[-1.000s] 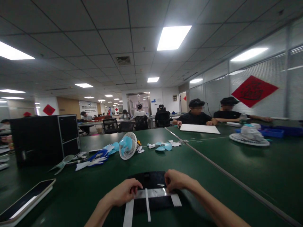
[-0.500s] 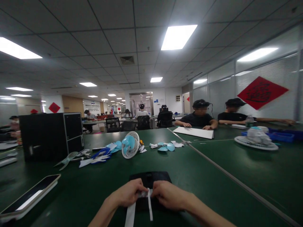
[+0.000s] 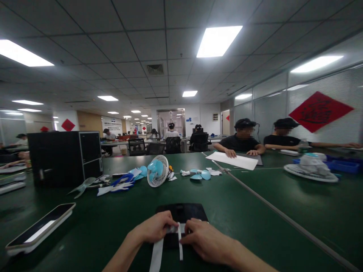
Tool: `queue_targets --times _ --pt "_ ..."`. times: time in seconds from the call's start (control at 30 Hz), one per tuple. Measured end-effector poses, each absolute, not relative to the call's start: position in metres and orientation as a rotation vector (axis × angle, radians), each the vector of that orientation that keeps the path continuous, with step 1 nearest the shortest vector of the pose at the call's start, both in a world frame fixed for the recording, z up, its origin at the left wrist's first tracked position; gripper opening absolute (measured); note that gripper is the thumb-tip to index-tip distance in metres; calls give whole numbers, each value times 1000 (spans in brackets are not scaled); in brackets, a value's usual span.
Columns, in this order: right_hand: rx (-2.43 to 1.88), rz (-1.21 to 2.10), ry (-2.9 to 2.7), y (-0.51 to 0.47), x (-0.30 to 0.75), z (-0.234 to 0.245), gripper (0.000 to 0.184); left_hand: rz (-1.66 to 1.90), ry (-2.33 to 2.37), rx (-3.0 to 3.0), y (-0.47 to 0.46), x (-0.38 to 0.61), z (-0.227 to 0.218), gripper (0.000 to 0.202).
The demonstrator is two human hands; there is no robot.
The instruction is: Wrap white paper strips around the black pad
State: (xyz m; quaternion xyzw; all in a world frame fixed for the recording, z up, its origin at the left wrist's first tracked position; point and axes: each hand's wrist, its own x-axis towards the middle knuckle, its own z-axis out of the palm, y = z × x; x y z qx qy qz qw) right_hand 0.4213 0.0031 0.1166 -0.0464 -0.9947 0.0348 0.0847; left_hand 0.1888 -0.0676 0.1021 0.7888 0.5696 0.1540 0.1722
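In front of me a flat black object (image 3: 181, 211) lies on the green table, its kind unclear. White elastic-looking bands cross it. My left hand (image 3: 157, 227) is closed in a pinch on the white band (image 3: 171, 229) at the object's middle; a wide tail (image 3: 156, 255) of band hangs down below that hand. A narrow white strip (image 3: 180, 247) runs down toward me between the hands. My right hand (image 3: 208, 240) rests over the object's right side, thumb and forefinger apart, the thumb tip at the narrow strip's edge.
A phone on a white block (image 3: 42, 228) lies at left, near a black computer case (image 3: 56, 158). Beyond my hands are a small fan (image 3: 158, 171), blue-white gloves (image 3: 119, 183) and blue fan blades (image 3: 200, 175). Across the table a person handles a white board (image 3: 234, 160).
My right hand has loosened from its pinch at the band, its thumb now lower beside the narrow strip. The left hand keeps its pinch. The view has shifted slightly.
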Motion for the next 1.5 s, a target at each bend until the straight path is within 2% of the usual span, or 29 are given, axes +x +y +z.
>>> queue_targets --times 0.7,1.1,1.5 --pt "18 257 -2979 -2 427 120 48 432 1637 2223 -69 190 106 41" --pt "-137 410 -2902 -2 420 116 36 432 1632 2250 -66 186 100 42" --pt "-226 400 -2897 8 420 113 32 514 1646 2199 -64 186 99 26"
